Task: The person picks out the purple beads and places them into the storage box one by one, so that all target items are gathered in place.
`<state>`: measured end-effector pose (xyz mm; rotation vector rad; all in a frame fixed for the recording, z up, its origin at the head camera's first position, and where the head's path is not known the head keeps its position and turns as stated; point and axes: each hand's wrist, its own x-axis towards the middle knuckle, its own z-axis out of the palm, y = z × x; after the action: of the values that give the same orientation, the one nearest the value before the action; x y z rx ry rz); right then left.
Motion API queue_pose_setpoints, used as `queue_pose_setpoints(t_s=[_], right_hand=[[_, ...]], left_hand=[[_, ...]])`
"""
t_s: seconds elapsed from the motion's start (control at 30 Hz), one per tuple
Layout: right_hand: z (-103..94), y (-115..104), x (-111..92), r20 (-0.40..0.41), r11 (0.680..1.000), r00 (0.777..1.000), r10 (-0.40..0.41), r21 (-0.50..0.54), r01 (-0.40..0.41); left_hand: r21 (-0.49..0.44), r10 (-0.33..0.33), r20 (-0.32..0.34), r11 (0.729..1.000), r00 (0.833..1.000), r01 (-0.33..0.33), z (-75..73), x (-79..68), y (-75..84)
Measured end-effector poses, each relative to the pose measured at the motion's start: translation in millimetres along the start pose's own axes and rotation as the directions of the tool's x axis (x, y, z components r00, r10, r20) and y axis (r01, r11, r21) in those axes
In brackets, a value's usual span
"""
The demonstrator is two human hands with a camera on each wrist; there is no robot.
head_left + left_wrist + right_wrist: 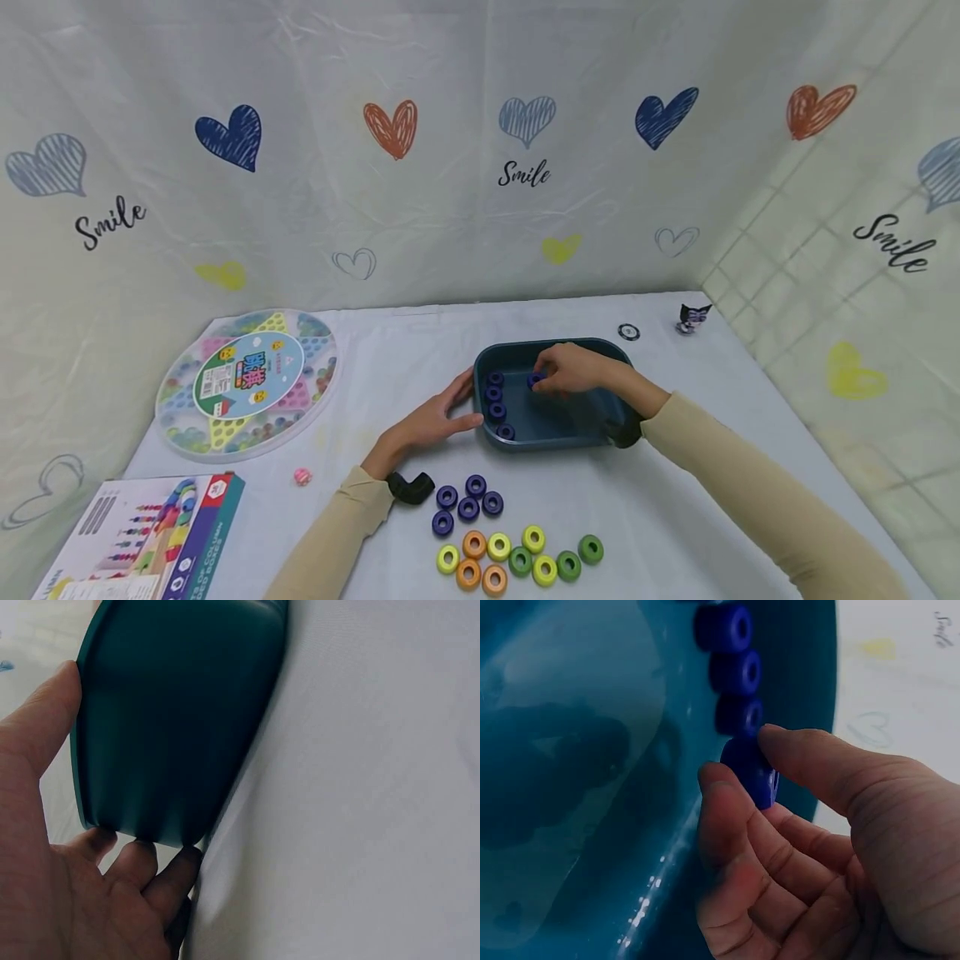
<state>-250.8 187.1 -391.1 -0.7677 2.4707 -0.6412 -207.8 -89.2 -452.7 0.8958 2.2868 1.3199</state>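
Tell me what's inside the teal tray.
The teal tray holds four blue rings lined along its left side; the right hand pinches another ring inside it. Whatever lies directly beneath that hand is covered.

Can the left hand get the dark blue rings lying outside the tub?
Probably yes: the left hand just rests against the tub, and only white cloth lies between it and those dark blue rings.

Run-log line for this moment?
right hand: pinches blue ring bead in teal tray | left hand: touches tray | blue bead row: tray's left end
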Motion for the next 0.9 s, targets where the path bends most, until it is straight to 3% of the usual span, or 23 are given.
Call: queue_pose_setpoints(t_s=[0.4,0.9], right_hand=[[3.2,7,34,0.075,0.995,0.992,0.098,0.000,-0.099],[6.5,6,42,0.091,0.985,0.983,0.160,0.054,-0.165]], left_hand=[[-0.007,-0.010,0.001,1.000,1.000,0.010,-0.9,-0.9,0.7],[0.003,-0.029,-0.002,1.000,1.000,0.029,0.5,-1.7,2.7]])
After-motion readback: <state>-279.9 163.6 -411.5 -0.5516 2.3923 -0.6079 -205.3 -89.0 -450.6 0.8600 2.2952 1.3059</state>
